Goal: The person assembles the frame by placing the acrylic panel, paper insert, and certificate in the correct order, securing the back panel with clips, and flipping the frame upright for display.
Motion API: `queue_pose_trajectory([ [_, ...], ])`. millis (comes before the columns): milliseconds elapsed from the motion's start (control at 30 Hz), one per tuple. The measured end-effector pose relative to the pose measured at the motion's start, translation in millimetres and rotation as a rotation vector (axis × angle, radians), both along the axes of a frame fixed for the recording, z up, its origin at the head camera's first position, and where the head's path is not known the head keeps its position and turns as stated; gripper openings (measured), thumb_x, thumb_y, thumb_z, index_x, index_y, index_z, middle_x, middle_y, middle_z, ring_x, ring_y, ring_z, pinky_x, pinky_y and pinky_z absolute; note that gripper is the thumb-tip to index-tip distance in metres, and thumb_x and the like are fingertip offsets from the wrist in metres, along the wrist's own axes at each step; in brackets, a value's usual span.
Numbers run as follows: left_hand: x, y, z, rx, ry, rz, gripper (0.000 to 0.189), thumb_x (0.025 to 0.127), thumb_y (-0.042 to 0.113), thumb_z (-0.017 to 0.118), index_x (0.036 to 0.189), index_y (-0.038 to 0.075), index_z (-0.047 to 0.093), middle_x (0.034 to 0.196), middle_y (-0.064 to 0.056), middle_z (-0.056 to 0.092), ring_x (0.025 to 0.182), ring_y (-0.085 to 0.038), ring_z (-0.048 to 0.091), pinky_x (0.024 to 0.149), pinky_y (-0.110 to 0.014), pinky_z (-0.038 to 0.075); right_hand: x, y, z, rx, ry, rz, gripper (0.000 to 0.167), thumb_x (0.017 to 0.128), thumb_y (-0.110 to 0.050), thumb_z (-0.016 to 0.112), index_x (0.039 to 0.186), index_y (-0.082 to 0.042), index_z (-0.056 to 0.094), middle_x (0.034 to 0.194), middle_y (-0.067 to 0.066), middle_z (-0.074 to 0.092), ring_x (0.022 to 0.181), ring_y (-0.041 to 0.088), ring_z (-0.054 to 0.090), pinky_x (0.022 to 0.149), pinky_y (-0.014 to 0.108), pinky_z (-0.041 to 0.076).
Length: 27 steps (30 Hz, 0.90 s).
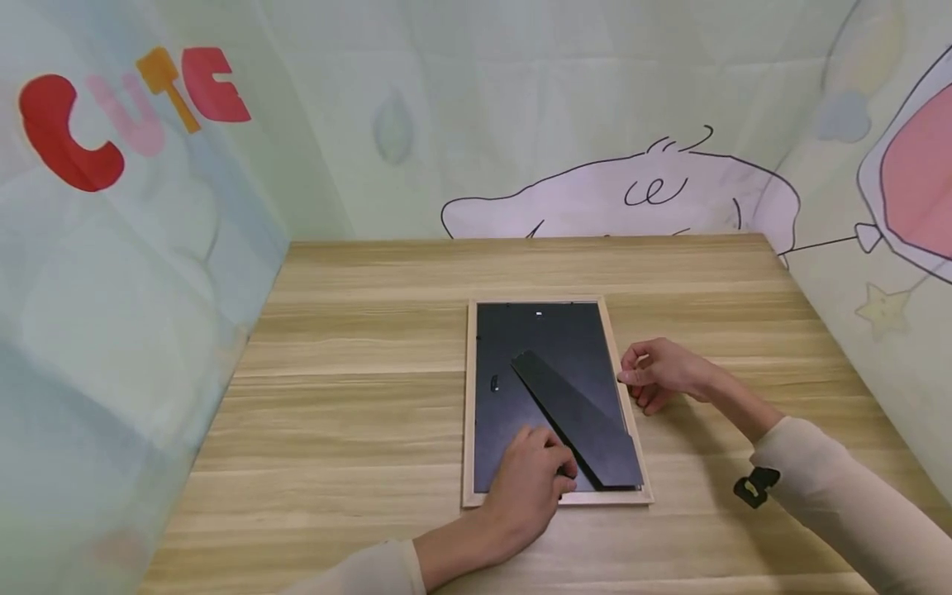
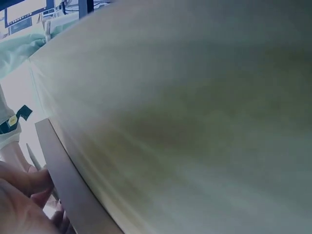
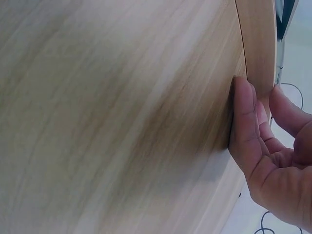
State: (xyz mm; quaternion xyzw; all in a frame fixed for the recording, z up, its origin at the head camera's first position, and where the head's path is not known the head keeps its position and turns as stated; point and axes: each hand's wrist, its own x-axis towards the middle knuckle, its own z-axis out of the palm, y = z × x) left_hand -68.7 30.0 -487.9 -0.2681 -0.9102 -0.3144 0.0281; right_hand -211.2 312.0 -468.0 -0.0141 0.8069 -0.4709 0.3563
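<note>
A picture frame (image 1: 470, 397) with a pale wooden rim lies back side up on the table. Its black backing board (image 1: 573, 330) shows, with a long black easel leg (image 1: 576, 417) slanting across it to the lower right. My left hand (image 1: 524, 487) is over the bottom rim, fingers bent down at the backing's lower edge; I cannot tell whether they pinch anything there. At the right rim my right hand (image 1: 665, 372) holds the frame's edge. In the right wrist view, that hand's thumb is at the upper edge of the rim (image 3: 258, 44), with fingers low along its side.
The frame rests on a wood-grain table (image 1: 357, 397). Printed cloth walls (image 1: 357, 124) stand behind it and at both sides. A small dark hook (image 1: 494, 383) sits on the backing's left part. A black strap (image 1: 754, 486) hangs at the right sleeve.
</note>
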Motion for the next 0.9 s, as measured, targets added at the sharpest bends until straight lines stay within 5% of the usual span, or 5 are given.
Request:
queue_pose_trajectory([
  [367,-23.3,-43.6,22.3,-0.091,-0.112,-0.102,0.01,0.077,0.024,0.085,0.074,0.02,0.076,0.073,0.011,0.069,0.069,0.0,0.051,0.073,-0.017,0.041,0.0,-3.5,1.3,-0.005,-0.001,-0.016,0.029,0.096,-0.021,0.069,0.107,0.001,0.054,0.078,0.008,0.064,0.067,0.02,0.068,0.065,0.039,0.063],
  [633,-24.6,-65.9,16.8,-0.109,-0.132,-0.192,0.018,0.066,0.025,0.092,0.073,0.019,0.076,0.073,0.008,0.071,0.071,-0.003,0.05,0.069,-0.016,0.036,0.1,-1.2,0.7,-0.004,-0.015,-0.033,0.028,0.096,-0.02,0.069,0.106,0.003,0.057,0.078,0.008,0.066,0.069,0.02,0.069,0.067,0.039,0.063],
  [900,-23.2,-74.8,15.0,-0.125,-0.097,-0.18,0.01,0.075,0.025,0.086,0.073,0.022,0.077,0.075,0.011,0.07,0.072,-0.003,0.044,0.07,-0.02,0.032,1.0,-1.4,-1.7,-0.009,-0.022,-0.03,0.026,0.097,-0.019,0.068,0.104,0.003,0.057,0.076,0.007,0.066,0.068,0.02,0.07,0.066,0.039,0.063],
])
